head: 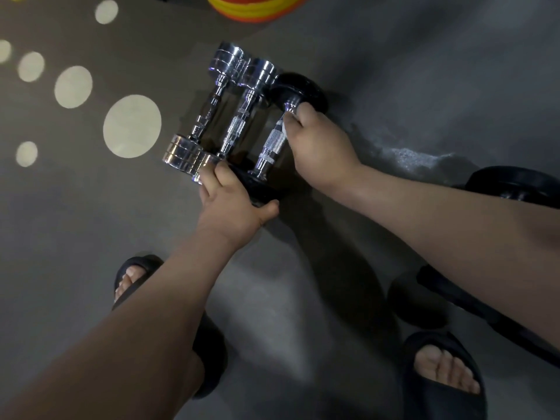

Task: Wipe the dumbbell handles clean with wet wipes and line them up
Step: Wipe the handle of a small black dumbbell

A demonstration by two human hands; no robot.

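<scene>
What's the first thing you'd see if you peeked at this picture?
Three dumbbells lie side by side on the floor in the middle: two shiny chrome dumbbells and, to their right, a black-ended dumbbell. The right hand presses a white wet wipe onto its handle, while the left hand grips its near end. Bright round light spots dot the floor at the left.

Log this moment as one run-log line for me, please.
step: wiping | right hand: holds wet wipe on handle of black dumbbell | left hand: grips its near head | chrome dumbbells: lined up beside it
</scene>
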